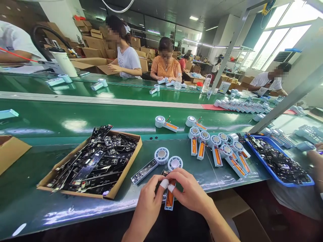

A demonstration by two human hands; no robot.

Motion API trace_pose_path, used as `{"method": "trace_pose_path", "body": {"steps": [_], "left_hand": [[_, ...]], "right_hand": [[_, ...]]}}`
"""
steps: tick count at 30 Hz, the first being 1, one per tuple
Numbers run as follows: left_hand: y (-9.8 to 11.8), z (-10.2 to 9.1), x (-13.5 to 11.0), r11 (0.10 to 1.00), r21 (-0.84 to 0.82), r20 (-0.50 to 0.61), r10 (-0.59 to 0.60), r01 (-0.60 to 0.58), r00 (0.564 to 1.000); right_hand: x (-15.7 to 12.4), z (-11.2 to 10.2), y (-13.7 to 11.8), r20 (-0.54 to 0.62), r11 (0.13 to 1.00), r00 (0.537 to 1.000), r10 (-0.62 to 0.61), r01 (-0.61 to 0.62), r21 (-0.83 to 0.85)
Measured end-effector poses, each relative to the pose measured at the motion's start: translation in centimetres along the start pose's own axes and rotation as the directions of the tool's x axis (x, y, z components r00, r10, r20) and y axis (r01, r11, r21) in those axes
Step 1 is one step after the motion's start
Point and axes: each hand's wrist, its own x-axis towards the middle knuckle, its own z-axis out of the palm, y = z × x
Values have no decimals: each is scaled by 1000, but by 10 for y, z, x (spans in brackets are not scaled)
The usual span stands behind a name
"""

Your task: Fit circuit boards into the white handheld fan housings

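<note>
Both my hands meet at the front edge of the green bench over one small fan body [170,197], a white round head with a handle that shows an orange battery. My left hand [148,198] pinches it from the left with a taped fingertip. My right hand [188,188] closes over its top, and a black circuit board peeks out under the fingers. Just beyond lies another fan body [151,164] fitted with a dark board.
A cardboard tray [126,176] of black circuit boards sits to the left. Several fan bodies with orange batteries [219,153] lie to the right, beside a blue tray [267,168] of boards. A green conveyor [75,116] runs behind, with people seated across it.
</note>
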Motion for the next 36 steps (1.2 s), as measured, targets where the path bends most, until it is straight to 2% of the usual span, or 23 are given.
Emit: {"method": "trace_pose_path", "body": {"steps": [4,6,9,12,14,17,21,24,26,29,31,33,36], "left_hand": [[1,3,-3,970,-126,105,-197,210,975],[1,4,-5,956,-163,121,-226,244,967],[-1,6,-9,955,-217,19,-201,200,979],[-6,8,-11,968,-192,-93,-182,162,979],[-9,7,-12,990,-96,-110,-118,107,987],[-11,6,-13,993,95,-138,77,-64,987],[-13,8,-16,910,275,-170,363,-310,916],[-16,9,-18,874,318,-183,436,-367,881],[-18,7,-17,897,290,-183,393,-333,901],[-18,-1,-11,947,179,-127,292,-267,948],[-16,-7,-7,963,112,-85,255,-245,963],[-14,-12,-4,970,71,-49,238,-234,970],[-10,-16,-1,966,52,-7,254,-253,967]], "right_hand": [[-2,6,6,-113,977,981,-155,135,-165],[-2,8,9,-170,967,968,-186,150,-206],[0,9,10,-236,957,955,-181,115,-267],[2,8,6,-240,945,956,-167,86,-315],[3,7,2,-218,939,965,-148,68,-336],[4,6,-3,-185,928,975,-126,50,-368],[2,10,-11,-169,882,979,-118,25,-470],[1,13,-15,-145,845,985,-93,1,-535],[3,13,-13,-140,876,988,-69,-7,-482],[7,6,-6,-155,964,988,20,-60,-259],[10,-2,-2,-117,988,991,60,-75,-134],[12,-9,1,-45,996,999,32,-35,-81],[13,-16,0,32,994,999,-34,38,-102]]}}
